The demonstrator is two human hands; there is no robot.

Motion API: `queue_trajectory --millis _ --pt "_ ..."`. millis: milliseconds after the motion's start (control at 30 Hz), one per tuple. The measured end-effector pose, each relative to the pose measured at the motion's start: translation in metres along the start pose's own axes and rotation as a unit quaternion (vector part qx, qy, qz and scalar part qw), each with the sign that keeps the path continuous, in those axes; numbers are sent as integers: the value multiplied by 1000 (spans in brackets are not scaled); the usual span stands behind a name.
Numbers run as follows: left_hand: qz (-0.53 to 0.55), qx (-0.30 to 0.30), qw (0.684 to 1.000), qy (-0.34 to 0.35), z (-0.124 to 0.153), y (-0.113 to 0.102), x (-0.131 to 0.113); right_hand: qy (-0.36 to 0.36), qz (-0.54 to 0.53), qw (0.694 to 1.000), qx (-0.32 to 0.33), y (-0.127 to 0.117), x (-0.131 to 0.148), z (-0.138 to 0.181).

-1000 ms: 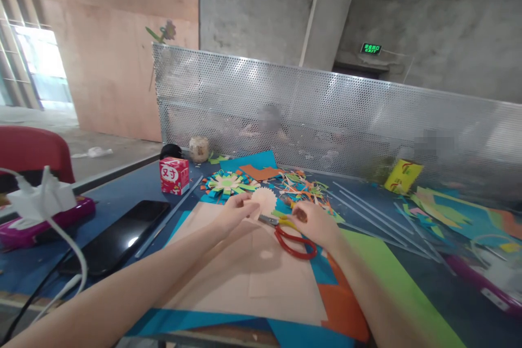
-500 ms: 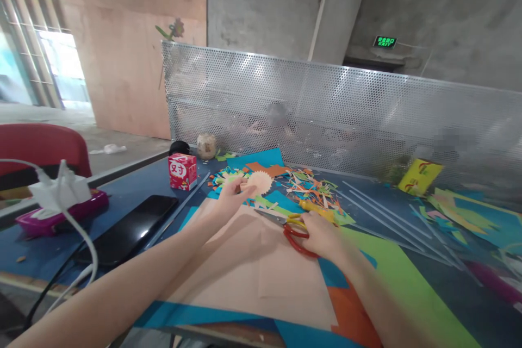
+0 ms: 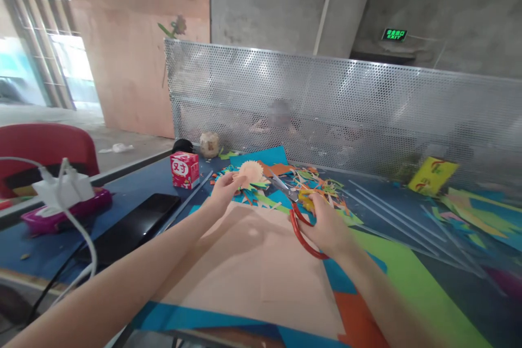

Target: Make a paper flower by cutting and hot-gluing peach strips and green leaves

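Observation:
My left hand (image 3: 223, 187) pinches a small beige paper disc with a toothed edge (image 3: 250, 172) and holds it above a pile of coloured paper scraps (image 3: 314, 182). My right hand (image 3: 326, 225) grips red-handled scissors (image 3: 300, 223), lifted off the table, blades pointing up and left toward the disc. A large beige paper sheet (image 3: 261, 266) lies beneath both forearms, on top of blue, orange and green sheets.
A red carton (image 3: 185, 169), a black phone (image 3: 134, 224), a white charger with cable (image 3: 63, 191) on a magenta case, and a red chair sit at left. Clear rods (image 3: 391, 212) lie at right. A perforated metal screen (image 3: 346, 109) stands behind, with a person beyond it.
My right hand has picked the scissors up from the table and raised them. My left hand has carried the toothed disc farther away and slightly left.

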State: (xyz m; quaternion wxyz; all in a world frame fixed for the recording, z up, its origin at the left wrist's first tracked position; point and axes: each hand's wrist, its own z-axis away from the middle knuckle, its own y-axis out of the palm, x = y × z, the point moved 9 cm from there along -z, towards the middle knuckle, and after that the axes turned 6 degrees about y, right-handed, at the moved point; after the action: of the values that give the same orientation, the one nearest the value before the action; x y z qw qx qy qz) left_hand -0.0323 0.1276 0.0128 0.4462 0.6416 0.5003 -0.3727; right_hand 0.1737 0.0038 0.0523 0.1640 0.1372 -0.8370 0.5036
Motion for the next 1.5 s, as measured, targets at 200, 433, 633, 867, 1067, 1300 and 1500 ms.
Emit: queue_trajectory --millis 200,433,633,867,1067,1300,1500 --pt "31 98 995 -5 14 28 -1 -21 6 1000 18 4 5 1" --pt "-35 132 990 26 16 31 -5 -7 23 999 44 9 5 4" --pt "-81 136 987 39 17 33 -6 -1 55 998 39 10 7 6" --pt "-91 169 979 65 24 41 -12 18 97 993 57 12 8 7" --pt "-86 162 982 47 25 42 -13 5 102 994 46 12 7 8" --pt "-84 153 984 45 26 43 -17 19 114 991 64 14 4 7" --pt "-104 152 981 52 25 42 -19 23 146 986 75 17 3 5"
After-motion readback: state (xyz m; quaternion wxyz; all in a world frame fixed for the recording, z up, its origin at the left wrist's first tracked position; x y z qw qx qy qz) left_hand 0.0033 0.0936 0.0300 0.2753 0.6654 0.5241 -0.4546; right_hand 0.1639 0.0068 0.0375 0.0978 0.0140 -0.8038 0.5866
